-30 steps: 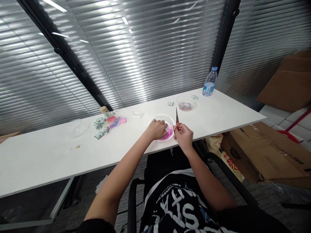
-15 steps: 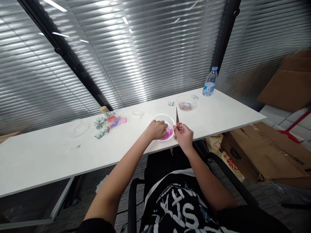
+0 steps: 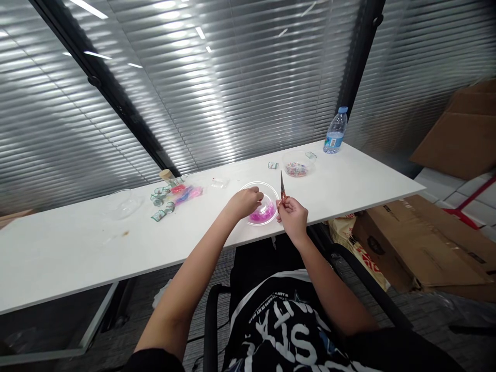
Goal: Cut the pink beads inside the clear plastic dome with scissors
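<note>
My right hand [image 3: 293, 215] is closed around the handles of a small pair of scissors [image 3: 282, 189], whose blades point up and away from me. Over the left side of a clear round bowl [image 3: 275, 197] is my left hand [image 3: 247, 201], its fingers curled together. What those fingers hold, if anything, is too small to make out. Pink strands [image 3: 263, 215] lie in the near part of the bowl, beside the scissors hand.
A clear bowl of colourful beads [image 3: 296, 169] and a water bottle [image 3: 335, 131] stand at the back right. Small green-white packets [image 3: 158, 200] and coloured bundles [image 3: 188, 194] lie to the left, near a clear lid [image 3: 124, 205]. Cardboard boxes [image 3: 430, 248] sit right of the table.
My left hand has shifted left and slightly up from the pink strands, uncovering more of the bowl. My right hand keeps the scissors in about the same place.
</note>
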Tool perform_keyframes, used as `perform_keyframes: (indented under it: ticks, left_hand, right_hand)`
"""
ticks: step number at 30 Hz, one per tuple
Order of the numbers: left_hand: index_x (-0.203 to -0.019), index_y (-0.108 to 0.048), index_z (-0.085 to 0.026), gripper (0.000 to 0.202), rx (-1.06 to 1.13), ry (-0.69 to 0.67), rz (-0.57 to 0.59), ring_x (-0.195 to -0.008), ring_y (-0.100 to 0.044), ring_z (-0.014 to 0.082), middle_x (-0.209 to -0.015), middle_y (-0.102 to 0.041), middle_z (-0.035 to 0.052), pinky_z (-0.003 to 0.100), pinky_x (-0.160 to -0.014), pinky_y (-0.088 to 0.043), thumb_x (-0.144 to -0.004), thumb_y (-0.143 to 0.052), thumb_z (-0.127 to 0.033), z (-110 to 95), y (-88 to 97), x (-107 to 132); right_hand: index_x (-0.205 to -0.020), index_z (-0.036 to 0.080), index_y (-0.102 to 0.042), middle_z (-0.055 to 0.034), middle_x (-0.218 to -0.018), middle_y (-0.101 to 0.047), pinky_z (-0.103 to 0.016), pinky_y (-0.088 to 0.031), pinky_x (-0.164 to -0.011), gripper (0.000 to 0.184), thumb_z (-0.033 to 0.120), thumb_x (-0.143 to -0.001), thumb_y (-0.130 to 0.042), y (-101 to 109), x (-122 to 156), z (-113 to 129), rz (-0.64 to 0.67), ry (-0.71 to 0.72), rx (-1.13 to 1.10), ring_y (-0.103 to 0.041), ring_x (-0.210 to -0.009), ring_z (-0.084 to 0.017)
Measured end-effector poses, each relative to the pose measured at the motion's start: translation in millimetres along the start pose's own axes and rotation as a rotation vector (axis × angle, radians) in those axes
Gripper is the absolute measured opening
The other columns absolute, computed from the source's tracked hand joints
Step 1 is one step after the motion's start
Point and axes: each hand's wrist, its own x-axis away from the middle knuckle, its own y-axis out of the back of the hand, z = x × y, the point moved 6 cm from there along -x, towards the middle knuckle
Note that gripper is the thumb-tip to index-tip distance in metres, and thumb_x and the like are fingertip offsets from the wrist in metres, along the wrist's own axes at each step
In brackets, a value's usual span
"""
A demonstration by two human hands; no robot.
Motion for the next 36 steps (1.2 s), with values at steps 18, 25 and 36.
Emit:
perform_keyframes:
  ticks: [18,25,36]
  left_hand:
    - [-0.092,-0.07,-0.016,0.025,0.036,0.036,0.006,-0.079,-0.064,0.0173,-0.095,-0.064,0.0072,0.027,-0.062,-0.044,-0.079,-0.051,-0.006,9,-5.8,2]
    - [-0.106,-0.068,-0.018,0.037,0.071,0.058,-0.041,-0.082,-0.065,0.018,-0.101,-0.063,0.0067,0.028,-0.068,-0.047,-0.079,-0.048,-0.002,12,-2.0,8]
    - [-0.101,-0.068,-0.016,0.024,0.159,0.06,-0.137,-0.083,-0.065,0.0174,-0.099,-0.062,0.0084,0.029,-0.075,-0.05,-0.091,-0.046,-0.014,15,3.5,15]
  right_hand:
    - [-0.073,0.018,-0.06,0.0008,-0.056,-0.059,-0.024,-0.049,-0.041,0.027,0.044,-0.078,-0.066,0,0,6,0.002,-0.005,0.002,-0.054,-0.041,-0.012]
    - [-0.074,0.018,-0.06,0.0009,-0.058,-0.06,-0.024,-0.049,-0.041,0.026,0.043,-0.078,-0.066,-2,-3,7,0.002,-0.014,-0.021,-0.054,-0.042,-0.012]
    - [-0.074,0.018,-0.059,0.0015,-0.057,-0.059,-0.023,-0.048,-0.039,0.028,0.045,-0.076,-0.067,-8,-8,-6,0.005,-0.061,-0.061,-0.053,-0.04,-0.011]
